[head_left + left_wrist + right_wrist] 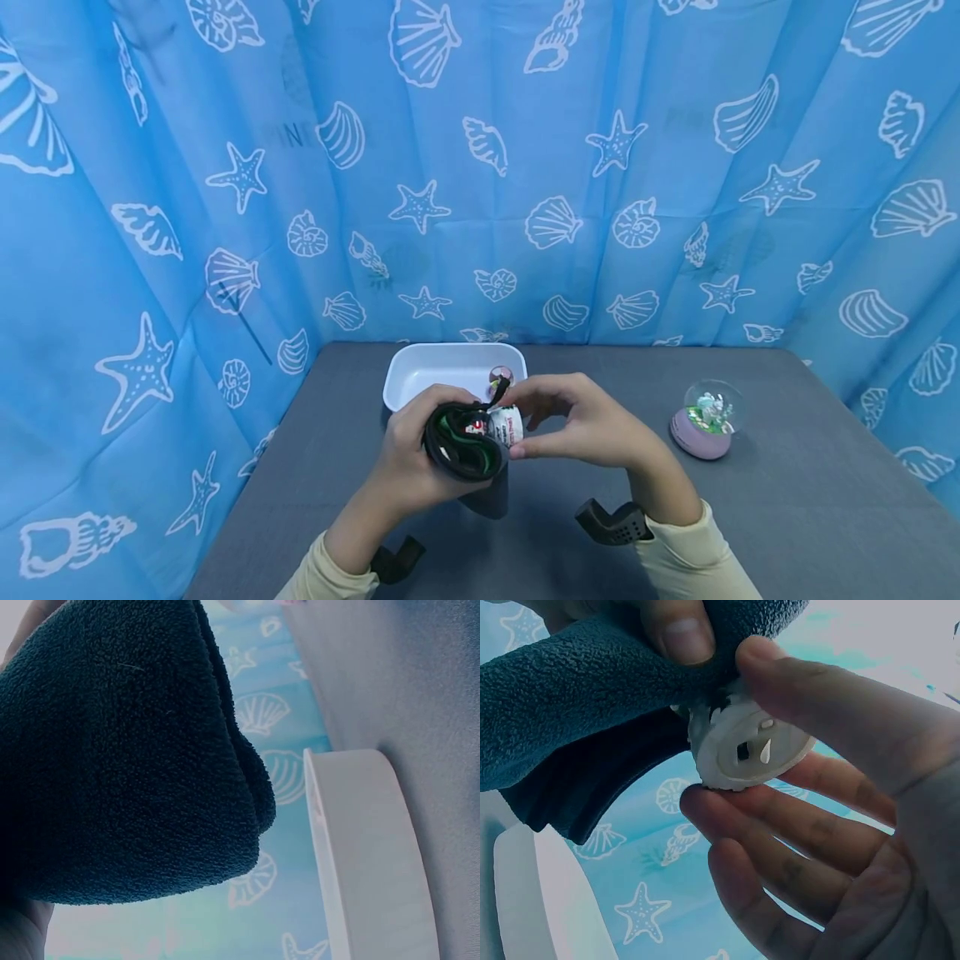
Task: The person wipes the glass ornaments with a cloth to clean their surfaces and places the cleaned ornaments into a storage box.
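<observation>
So from the head view, the left hand [416,454] is curled around a dark fleece pouch [463,442] above the grey table [787,508], and the right hand [585,425] pinches a small white snow globe [506,425] at its mouth, in front of a white tray [450,371]. Left wrist view is mostly just pouch [127,757] beside the tray [367,855]; fingers aren't visible. Right wrist view: thumb and fingers [780,817] clamp the globe's white base [746,750], the other fingers loose.

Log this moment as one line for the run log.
left hand: grips dark fleece pouch | right hand: pinches white-capped item at pouch mouth | white tray behind | snow globe right
</observation>
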`<action>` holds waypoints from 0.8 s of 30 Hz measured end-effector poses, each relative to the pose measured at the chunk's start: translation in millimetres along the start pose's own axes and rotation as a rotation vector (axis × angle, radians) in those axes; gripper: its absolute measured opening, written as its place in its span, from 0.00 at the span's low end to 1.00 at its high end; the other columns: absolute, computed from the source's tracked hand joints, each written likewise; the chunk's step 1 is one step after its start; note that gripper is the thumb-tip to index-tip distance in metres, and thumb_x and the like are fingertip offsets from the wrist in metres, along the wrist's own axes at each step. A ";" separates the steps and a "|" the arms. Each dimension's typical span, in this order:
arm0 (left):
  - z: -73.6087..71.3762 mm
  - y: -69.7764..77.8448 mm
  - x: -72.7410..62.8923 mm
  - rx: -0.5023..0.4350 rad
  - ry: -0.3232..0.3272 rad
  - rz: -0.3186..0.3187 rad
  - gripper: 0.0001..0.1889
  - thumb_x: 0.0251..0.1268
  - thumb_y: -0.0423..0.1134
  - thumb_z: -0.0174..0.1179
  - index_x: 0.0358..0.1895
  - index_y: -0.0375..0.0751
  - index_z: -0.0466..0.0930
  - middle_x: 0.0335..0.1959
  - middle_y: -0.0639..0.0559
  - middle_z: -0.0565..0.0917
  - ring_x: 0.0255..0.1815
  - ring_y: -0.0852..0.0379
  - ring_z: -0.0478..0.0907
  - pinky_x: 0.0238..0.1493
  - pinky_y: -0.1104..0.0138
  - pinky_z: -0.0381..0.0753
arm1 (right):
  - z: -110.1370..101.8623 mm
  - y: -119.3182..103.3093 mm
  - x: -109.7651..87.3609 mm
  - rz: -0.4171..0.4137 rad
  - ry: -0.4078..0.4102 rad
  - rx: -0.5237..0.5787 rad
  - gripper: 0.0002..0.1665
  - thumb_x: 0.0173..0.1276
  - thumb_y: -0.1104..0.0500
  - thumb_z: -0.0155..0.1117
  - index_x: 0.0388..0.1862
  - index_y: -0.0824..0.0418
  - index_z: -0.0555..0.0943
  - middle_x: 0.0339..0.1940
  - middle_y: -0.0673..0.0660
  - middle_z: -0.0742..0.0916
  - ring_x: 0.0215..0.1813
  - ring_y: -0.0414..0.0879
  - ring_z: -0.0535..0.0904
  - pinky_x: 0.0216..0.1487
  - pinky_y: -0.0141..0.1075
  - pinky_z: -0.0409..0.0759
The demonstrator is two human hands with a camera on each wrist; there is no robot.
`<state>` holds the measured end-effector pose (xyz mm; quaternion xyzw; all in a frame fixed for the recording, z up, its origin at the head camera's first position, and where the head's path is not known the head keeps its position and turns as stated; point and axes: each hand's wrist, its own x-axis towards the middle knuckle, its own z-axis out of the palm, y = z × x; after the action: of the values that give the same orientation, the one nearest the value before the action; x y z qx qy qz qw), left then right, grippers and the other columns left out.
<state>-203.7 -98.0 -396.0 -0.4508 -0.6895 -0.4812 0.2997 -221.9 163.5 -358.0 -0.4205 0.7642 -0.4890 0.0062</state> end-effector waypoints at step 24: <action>2.2 3.2 -0.2 0.012 -0.040 -0.016 0.37 0.42 0.32 0.85 0.59 0.38 0.77 0.52 0.48 0.85 0.53 0.53 0.86 0.61 0.68 0.85 | -0.9 4.0 1.9 0.097 -0.071 0.125 0.22 0.79 0.61 0.64 0.68 0.63 0.78 0.44 0.59 0.89 0.40 0.46 0.88 0.41 0.40 0.89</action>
<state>-200.7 -95.6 -395.6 -0.4530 -0.7019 -0.4703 0.2846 -226.0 163.6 -359.8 -0.3988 0.7511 -0.5195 0.0833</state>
